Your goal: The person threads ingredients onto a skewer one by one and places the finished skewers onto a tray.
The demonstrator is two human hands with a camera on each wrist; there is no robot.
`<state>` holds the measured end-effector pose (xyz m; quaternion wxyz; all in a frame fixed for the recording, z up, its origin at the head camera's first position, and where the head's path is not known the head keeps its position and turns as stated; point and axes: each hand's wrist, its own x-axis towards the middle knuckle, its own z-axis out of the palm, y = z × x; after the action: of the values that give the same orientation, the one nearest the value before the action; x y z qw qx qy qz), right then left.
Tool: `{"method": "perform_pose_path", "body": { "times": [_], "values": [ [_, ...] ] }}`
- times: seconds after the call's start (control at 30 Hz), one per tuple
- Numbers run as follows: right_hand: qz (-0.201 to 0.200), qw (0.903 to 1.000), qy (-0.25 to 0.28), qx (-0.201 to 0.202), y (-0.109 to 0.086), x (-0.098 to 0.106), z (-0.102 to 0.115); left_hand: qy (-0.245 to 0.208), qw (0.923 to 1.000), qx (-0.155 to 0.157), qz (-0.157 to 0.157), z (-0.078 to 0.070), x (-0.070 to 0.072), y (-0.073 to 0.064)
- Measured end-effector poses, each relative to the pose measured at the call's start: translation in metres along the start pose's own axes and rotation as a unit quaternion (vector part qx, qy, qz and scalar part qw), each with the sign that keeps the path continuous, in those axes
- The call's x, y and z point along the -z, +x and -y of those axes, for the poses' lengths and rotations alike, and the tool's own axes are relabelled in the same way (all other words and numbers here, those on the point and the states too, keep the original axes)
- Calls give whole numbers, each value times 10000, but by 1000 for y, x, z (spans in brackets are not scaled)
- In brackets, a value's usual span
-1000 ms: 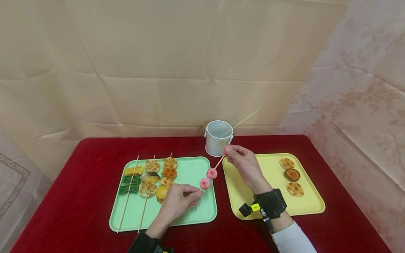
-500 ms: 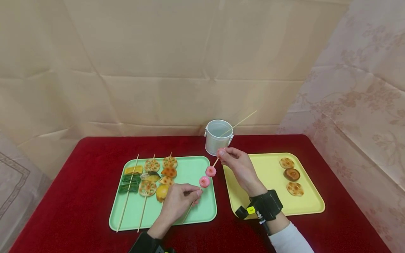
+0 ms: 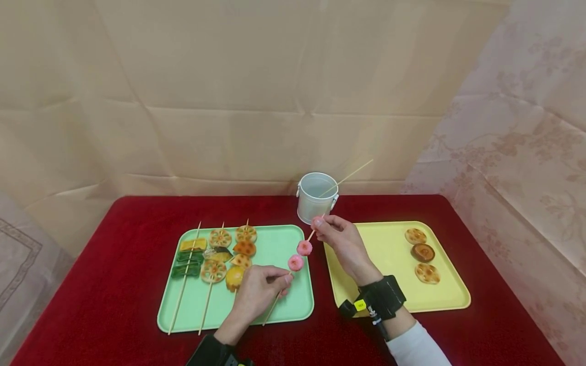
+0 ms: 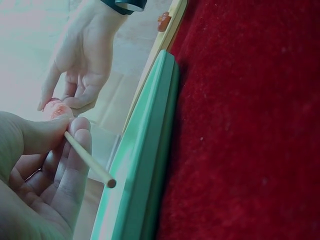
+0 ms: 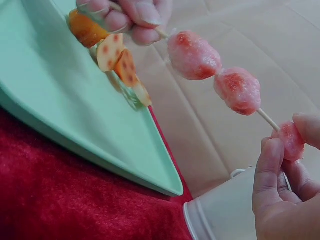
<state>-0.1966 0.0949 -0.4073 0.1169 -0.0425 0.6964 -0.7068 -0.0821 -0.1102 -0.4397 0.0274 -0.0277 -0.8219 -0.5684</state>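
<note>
My left hand (image 3: 261,292) pinches a thin wooden skewer (image 4: 90,160) between thumb and fingers, over the right part of the green tray (image 3: 293,305). The skewer slants up to the right and carries two pink browned meatballs (image 5: 195,55), side by side just beyond that hand. Nearer the tip, my right hand (image 3: 345,244) pinches a third pink meatball (image 5: 290,141) between thumb and fingertips. A short bare length of skewer shows between it and the other two. In the head view the tip pokes out just past the right fingertips.
Three skewers of sliced food, such as lotus root slices (image 3: 213,272) and green pieces (image 3: 186,269), lie on the green tray. A yellow tray (image 3: 380,239) holds a mushroom cap (image 3: 422,252) and two browned slices (image 3: 427,273). Behind stands a white bucket (image 3: 313,206) with one skewer (image 3: 352,174).
My right hand has moved slightly left and down along the skewer, bringing the third meatball closer to the other two. The left hand stays nearly still.
</note>
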Motion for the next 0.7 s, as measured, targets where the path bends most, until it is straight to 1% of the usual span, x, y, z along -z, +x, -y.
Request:
{"method": "perform_pose_path", "body": {
  "times": [0.1, 0.2, 0.3, 0.47, 0.57, 0.7],
  "values": [
    [3, 10000, 36, 22, -1, -4, -2, -60, 10000, 73, -12, -1, 0, 0],
    [217, 9998, -6, 2, -3, -10, -4, -150, 9998, 143, -44, -2, 1, 0],
    [408, 9991, -90, -18, -4, -15, -4, -172, 9997, 138, -93, -3, 2, 1],
    [397, 9991, -163, 6, -4, -15, -5, -150, 9998, 110, -38, -3, 3, 1],
    [400, 9988, -264, 40, -5, -14, -4, 23, 10000, 65, -31, -3, 4, 2],
    [372, 9980, -488, 137, -6, -13, -3, 618, 9977, -203, -206, -2, 4, 3]
  ]
}}
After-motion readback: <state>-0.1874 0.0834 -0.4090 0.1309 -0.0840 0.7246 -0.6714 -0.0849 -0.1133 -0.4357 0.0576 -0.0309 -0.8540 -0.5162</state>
